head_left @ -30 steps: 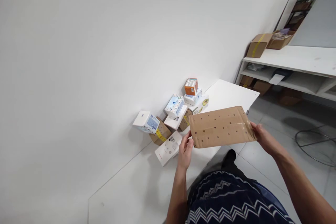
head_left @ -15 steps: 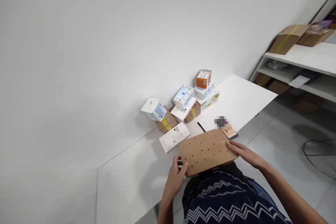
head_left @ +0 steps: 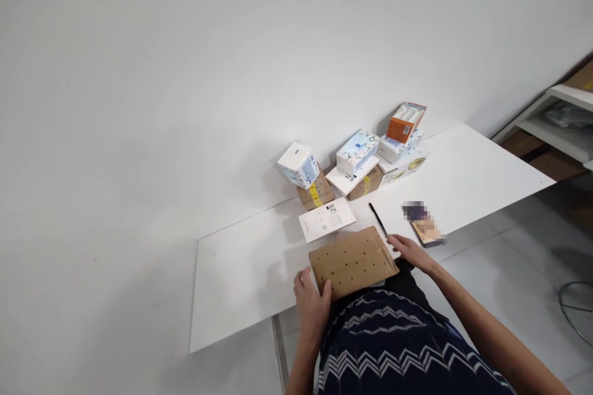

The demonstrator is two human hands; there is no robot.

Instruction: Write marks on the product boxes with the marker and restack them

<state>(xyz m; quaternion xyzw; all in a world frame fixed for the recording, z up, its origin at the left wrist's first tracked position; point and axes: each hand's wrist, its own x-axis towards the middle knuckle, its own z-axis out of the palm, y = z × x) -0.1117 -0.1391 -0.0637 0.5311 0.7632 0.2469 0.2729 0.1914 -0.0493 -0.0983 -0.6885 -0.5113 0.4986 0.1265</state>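
Note:
A flat brown cardboard package (head_left: 356, 264) dotted with small dark marks lies at the table's front edge, against my body. My left hand (head_left: 312, 302) is at its left end, the thumb against the near corner and the fingers curled along the side. Beyond the package's right end, a thin black pen (head_left: 377, 218) rests on the table. My right hand (head_left: 411, 252) is off the package, with its fingertips closed at the pen's near end. Just past the package is a flat white box (head_left: 327, 220) with printing on it.
Along the wall stand a tilted white-and-blue box (head_left: 299, 165), a blue-white box (head_left: 357, 151) and an orange box (head_left: 406, 122), stacked on other cartons. A partly pixelated, phone-like item (head_left: 424, 223) lies to the right. White shelving (head_left: 567, 126) stands far right.
My right hand has let go of the package's right end and moved to the pen. The package has slid a little left and nearer to me. The view has turned left.

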